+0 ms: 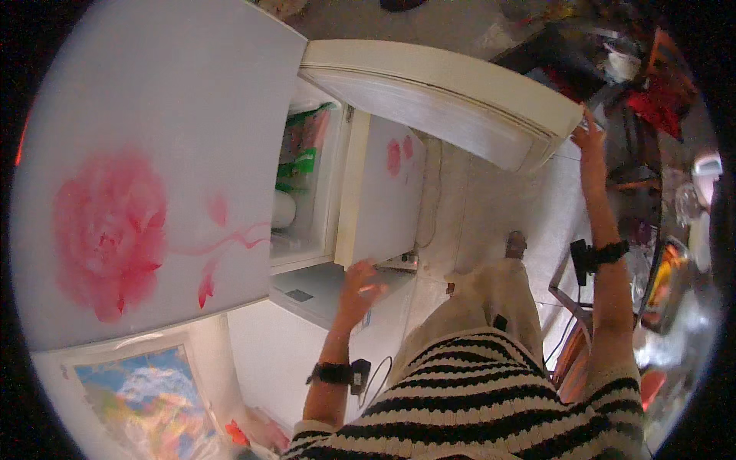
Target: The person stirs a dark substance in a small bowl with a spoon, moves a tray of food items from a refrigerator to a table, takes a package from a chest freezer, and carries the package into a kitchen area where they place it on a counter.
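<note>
A refrigerator door [437,75] stands wide open, swung out to the right. My right hand [589,135] is at the outer end of this door, its fingers on the edge. My left hand [361,290] is by the lower front corner of the lower door [385,190], which bears red flowers. Its fingers are partly curled, and whether it touches the door is unclear. Inside the lit compartment lie green and pink packages [299,164] and a white rounded item [283,209]. A large pale panel [190,86] with a painted pink flower fills the left side.
A grey-topped white appliance or cabinet [328,293] stands beside the refrigerator. A colourful picture sheet [146,397] is at the lower left. A power strip [405,261] and cord lie near the lower door. Cluttered shelves with a red bag [658,109] are on the right.
</note>
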`<state>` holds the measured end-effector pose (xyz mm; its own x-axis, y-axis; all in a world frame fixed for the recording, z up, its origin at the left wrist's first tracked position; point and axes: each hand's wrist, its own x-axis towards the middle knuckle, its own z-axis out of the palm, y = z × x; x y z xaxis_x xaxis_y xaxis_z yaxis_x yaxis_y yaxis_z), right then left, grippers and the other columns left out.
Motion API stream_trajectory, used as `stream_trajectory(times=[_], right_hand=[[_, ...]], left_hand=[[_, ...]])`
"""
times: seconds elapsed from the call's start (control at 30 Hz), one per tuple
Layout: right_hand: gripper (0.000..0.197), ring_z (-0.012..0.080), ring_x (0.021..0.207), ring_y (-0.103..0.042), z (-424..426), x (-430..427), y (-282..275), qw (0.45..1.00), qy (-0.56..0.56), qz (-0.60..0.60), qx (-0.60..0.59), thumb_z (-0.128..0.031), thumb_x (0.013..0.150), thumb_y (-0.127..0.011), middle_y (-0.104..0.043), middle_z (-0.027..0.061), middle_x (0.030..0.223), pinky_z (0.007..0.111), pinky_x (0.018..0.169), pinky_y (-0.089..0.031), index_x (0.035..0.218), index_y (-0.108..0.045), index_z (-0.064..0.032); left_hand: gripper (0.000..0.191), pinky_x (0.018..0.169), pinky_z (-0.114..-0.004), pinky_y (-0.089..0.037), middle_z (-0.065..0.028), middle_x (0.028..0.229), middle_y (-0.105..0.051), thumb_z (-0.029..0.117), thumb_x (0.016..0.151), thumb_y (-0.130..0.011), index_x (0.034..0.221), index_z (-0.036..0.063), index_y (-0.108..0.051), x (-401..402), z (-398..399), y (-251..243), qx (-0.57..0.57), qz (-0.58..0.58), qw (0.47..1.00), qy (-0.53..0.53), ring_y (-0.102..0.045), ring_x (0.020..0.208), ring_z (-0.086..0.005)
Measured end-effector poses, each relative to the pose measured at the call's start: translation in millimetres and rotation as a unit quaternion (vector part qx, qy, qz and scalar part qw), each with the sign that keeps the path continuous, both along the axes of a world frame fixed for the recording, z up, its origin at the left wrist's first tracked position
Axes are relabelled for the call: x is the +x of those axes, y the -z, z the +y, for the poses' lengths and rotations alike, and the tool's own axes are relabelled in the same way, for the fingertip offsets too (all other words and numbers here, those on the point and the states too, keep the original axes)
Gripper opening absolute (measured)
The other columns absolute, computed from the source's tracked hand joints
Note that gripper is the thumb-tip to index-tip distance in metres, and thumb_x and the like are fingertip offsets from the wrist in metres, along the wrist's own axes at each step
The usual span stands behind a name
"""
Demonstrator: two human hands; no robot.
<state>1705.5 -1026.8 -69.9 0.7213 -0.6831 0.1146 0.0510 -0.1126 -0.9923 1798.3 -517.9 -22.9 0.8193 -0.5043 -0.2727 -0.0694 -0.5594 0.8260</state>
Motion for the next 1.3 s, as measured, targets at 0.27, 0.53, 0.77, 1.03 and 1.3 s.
stream_trajectory(times=[0.27, 0.53, 0.77, 1.03, 1.3], right_hand=[[0.049, 0.0231, 0.128, -0.022, -78, 27, 33, 0.995, 0.048, -0.071, -0.058, -0.032, 0.091, -0.027, -0.026, 0.0086, 0.138, 0.037, 0.101, -0.02, 0.135, -0.025, -0.0106], [0.049, 0.0218, 0.13, -0.016, -117, -11, 73, 0.97, 0.105, 0.09, -0.202, -0.019, 0.088, -0.035, -0.018, 0.0074, 0.141, 0.034, 0.1, -0.022, 0.135, -0.024, -0.0078], [0.049, 0.0278, 0.13, -0.017, -96, -25, 61, 0.973, 0.198, 0.06, -0.102, -0.007, 0.086, -0.038, -0.01, 0.0196, 0.141, 0.037, 0.104, -0.019, 0.132, -0.024, 0.0012], [0.048, 0.0264, 0.123, -0.028, -70, 16, 31, 0.969, 0.192, -0.028, 0.15, -0.023, 0.091, -0.038, -0.021, 0.0161, 0.138, 0.037, 0.102, -0.024, 0.132, -0.025, -0.0008], [0.046, 0.0267, 0.12, -0.033, -58, 43, 3, 0.991, 0.102, 0.041, -0.071, -0.023, 0.091, -0.035, -0.028, 0.0153, 0.136, 0.037, 0.1, -0.025, 0.131, -0.027, -0.0006]], left_hand=[[0.054, 0.077, -0.035, -0.047, -0.0116, 0.113, -0.046, 0.019, 0.078, -0.063, 0.124, 0.008, -0.037, 173, 36, 62, -0.027, -0.007, 0.952, -0.304, -0.045, 0.109, -0.0268], [0.045, 0.073, -0.034, -0.048, -0.0149, 0.105, -0.048, 0.032, 0.081, -0.059, 0.114, 0.0054, -0.042, 307, -34, 66, -0.226, 0.194, 0.838, -0.457, -0.055, 0.086, -0.0283], [0.018, 0.057, -0.032, -0.044, -0.0064, 0.076, -0.058, 0.019, 0.078, -0.06, 0.089, 0.0045, -0.061, 360, -41, 92, 0.427, -0.337, 0.818, -0.189, -0.054, 0.061, -0.0157], [0.028, 0.074, -0.03, -0.042, -0.0084, 0.104, -0.051, 0.007, 0.079, -0.057, 0.106, 0.0051, -0.054, 351, -65, 71, -0.081, -0.32, 0.841, -0.429, -0.05, 0.087, -0.0198], [0.037, 0.075, -0.026, -0.043, -0.0112, 0.106, -0.054, 0.004, 0.078, -0.059, 0.114, -0.0036, -0.05, 238, -131, -1, -0.321, -0.273, 0.778, -0.467, -0.052, 0.087, -0.0174]])
